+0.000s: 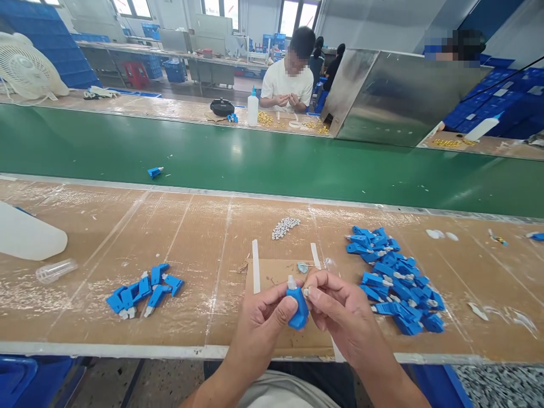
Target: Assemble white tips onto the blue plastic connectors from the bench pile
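My left hand [266,317] holds a blue plastic piece [298,310] with a whitish tip pointing up, its thumb on the front. Close against the piece's right side, my right hand [340,306] pinches a tiny pale part [306,292] between thumb and forefinger. Beneath both hands lies a cardboard sheet [272,272] with white tape strips at its sides. A large heap of blue pieces [399,277] sits to the right, a smaller group [144,289] to the left. Small grey parts [285,227] form a pile beyond the cardboard.
A green belt [238,158] runs across behind the table, with one blue piece [154,171] on it. At the left lie a white bottle [29,232] and a clear tube [56,271]. Across the belt sits a person [287,85] in white.
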Demonstrator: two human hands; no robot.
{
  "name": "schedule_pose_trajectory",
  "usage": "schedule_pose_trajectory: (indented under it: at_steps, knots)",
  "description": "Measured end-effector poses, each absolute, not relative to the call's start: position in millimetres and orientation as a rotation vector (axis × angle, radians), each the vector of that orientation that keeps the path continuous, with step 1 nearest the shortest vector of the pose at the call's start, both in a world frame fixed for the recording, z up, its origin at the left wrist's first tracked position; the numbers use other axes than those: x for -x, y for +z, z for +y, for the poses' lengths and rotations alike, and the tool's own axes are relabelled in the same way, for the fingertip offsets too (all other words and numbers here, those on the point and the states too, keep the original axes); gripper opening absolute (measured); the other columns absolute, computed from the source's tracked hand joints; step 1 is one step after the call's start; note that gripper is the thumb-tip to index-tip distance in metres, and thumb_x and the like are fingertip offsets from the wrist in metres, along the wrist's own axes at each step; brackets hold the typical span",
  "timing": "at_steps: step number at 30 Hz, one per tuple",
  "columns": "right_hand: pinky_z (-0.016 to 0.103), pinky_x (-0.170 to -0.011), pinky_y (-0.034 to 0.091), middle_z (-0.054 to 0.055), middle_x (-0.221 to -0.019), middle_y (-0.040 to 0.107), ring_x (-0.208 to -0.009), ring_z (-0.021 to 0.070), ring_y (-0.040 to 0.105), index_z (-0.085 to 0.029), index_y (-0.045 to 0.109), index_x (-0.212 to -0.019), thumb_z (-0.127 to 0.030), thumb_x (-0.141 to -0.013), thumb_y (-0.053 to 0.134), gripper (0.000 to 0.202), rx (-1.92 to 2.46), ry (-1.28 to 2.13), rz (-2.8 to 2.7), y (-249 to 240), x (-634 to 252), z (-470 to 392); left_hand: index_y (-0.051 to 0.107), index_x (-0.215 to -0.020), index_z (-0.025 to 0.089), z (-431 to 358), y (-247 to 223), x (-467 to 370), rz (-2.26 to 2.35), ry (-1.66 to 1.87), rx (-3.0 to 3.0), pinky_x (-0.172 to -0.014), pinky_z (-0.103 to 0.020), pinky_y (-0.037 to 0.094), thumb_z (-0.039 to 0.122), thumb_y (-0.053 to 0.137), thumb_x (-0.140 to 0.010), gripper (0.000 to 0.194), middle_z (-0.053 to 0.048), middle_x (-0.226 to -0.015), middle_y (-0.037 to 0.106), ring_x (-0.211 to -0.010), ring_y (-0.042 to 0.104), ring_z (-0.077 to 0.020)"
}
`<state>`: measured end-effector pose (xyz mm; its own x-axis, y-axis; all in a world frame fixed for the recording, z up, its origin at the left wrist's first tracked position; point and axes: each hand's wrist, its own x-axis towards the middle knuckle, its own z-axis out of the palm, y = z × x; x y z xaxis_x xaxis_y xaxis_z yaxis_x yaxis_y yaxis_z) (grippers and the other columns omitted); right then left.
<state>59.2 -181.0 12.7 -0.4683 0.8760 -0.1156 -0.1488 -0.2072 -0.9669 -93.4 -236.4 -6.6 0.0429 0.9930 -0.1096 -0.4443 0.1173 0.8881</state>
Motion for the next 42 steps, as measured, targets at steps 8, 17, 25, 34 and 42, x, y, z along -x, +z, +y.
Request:
schedule_pose_trajectory:
  at_steps: [8, 17, 25, 34, 42]
  knots:
    - [0.031, -0.066, 0.04, 0.001, -0.082, 0.05, -0.074, 0.0166, 0.049, -0.022, 0.063, -0.09, -0.025, -0.098, 0.054, 0.012, 0.749, 1.351, -1.733, 15.5, -75.6, -179.2, 0.074, -0.085, 0.007, -231.8, 9.4, 100.4, 0.734, 0.992, -0.407, -0.056, -0.013, 0.047, 0.036, 0.065, -0.089, 0.031, -0.009, -0.076, 0.068, -0.056, 0.057, -0.0058]
    - [0.036, -0.071, 0.042, 0.004, -0.086, 0.056, -0.079, 0.0203, 0.053, -0.021, 0.061, -0.101, -0.004, -0.092, 0.052, 0.021, 0.498, 1.001, -2.093, 9.3, -90.6, -168.3, 0.069, -0.098, 0.008, -229.6, 16.9, 104.0, 0.66, 0.898, -0.286, -0.055, -0.013, 0.052, 0.028, 0.068, -0.087, 0.023, -0.01, -0.073, 0.072, -0.047, 0.058, -0.0044]
    - [0.036, -0.069, 0.045, 0.006, -0.087, 0.058, -0.076, 0.02, 0.054, -0.02, 0.063, -0.104, 0.001, -0.089, 0.054, 0.028, 0.442, 0.85, -2.157, 3.8, -95.5, -166.5, 0.066, -0.108, 0.01, -227.5, 11.3, 102.5, 0.66, 0.893, -0.214, -0.048, -0.013, 0.05, 0.024, 0.072, -0.084, 0.028, -0.007, -0.069, 0.071, -0.045, 0.061, -0.0071]
    - [0.038, -0.067, 0.052, 0.008, -0.09, 0.067, -0.076, 0.022, 0.061, -0.023, 0.065, -0.116, -0.001, -0.087, 0.057, 0.038, 0.445, 0.574, -2.281, 5.1, -102.4, -171.2, 0.064, -0.112, 0.009, -227.0, 8.9, 103.6, 0.618, 0.854, -0.158, -0.052, -0.018, 0.054, 0.019, 0.073, -0.083, 0.032, -0.003, -0.066, 0.066, -0.047, 0.06, -0.0079]
    - [0.039, -0.07, 0.058, 0.009, -0.094, 0.074, -0.084, 0.0255, 0.069, -0.021, 0.06, -0.131, 0.005, -0.08, 0.055, 0.058, 0.301, 0.375, -2.478, 7.4, -112.3, -169.0, 0.061, -0.117, 0.008, -221.9, 6.4, 107.1, 0.703, 0.77, -0.159, -0.049, -0.017, 0.051, 0.02, 0.078, -0.078, 0.044, -0.002, -0.066, 0.067, -0.043, 0.059, -0.0071]
